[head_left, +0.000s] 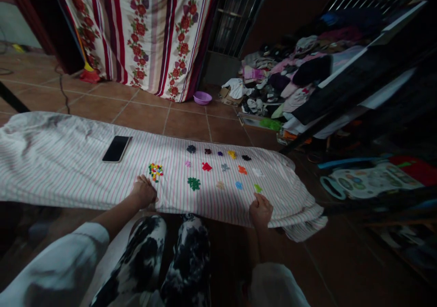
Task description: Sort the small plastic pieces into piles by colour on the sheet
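Small pieces lie in colour groups on a striped cloth [85,179]. A mixed pile [156,171] of red, yellow, green and white is at the left. My left hand [144,191] rests just below that pile, fingers closed; anything inside is hidden. Among the groups are dark green [194,183], red [206,166], orange [242,170], blue [238,185] and yellow [232,154]. My right hand [261,209] is at the light green group [257,188], its fingertips pinched together at the group's lower edge; whether they hold a piece is too small to tell.
A phone [116,149] lies on the cloth at the left. Beyond are a floral curtain [139,33], a purple basin [202,98] and a red broom [89,74]. Clothes [290,74] are heaped at the back right, above a colourful plastic item [363,179].
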`<state>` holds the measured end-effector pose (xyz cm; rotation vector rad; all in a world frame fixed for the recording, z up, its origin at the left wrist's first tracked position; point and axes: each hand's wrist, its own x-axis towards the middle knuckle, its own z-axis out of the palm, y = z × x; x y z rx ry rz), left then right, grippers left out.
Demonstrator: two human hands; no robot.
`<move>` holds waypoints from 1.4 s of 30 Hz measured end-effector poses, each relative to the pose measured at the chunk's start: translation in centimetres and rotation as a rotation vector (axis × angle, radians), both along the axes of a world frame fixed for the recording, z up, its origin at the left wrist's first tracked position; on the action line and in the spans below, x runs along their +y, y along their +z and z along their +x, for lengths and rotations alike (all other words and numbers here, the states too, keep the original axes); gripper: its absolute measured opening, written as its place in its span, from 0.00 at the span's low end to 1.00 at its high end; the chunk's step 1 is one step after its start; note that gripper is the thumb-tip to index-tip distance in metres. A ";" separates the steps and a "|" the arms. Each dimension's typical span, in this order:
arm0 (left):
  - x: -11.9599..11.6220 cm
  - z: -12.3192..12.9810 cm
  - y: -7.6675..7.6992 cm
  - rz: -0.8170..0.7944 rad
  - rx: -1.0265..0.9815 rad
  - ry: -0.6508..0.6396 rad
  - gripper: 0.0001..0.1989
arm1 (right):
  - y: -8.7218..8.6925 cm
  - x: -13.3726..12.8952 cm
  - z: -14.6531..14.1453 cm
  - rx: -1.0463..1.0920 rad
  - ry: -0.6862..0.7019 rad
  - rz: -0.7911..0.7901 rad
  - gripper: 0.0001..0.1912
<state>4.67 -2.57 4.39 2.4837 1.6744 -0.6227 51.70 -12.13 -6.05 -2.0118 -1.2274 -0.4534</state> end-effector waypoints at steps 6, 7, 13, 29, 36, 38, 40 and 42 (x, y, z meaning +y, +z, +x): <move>-0.3 0.2 0.3 0.004 0.017 0.035 0.36 | 1.3 0.2 -2.7 0.068 -0.031 0.119 0.16; -0.3 0.3 0.4 0.005 0.023 0.039 0.36 | 1.8 0.3 -3.3 0.075 -0.009 0.141 0.16; -0.7 0.5 0.9 0.011 0.050 0.069 0.39 | 5.3 2.2 -9.8 0.190 0.191 0.185 0.18; -0.5 1.2 1.2 -0.050 0.077 0.143 0.41 | 6.0 9.5 -31.0 0.381 0.790 -0.292 0.15; -0.4 1.0 0.3 -0.027 0.053 0.120 0.40 | 6.9 11.7 -33.8 0.308 0.632 -0.556 0.13; -0.4 0.9 0.1 -0.010 0.022 0.119 0.40 | 7.4 11.9 -34.4 0.298 0.585 -0.605 0.11; -0.3 0.9 0.0 -0.002 0.004 0.121 0.40 | 7.8 12.0 -34.9 0.288 0.558 -0.636 0.09; -0.3 0.9 0.1 -0.011 0.012 0.116 0.40 | 8.1 12.0 -35.2 0.280 0.536 -0.646 0.09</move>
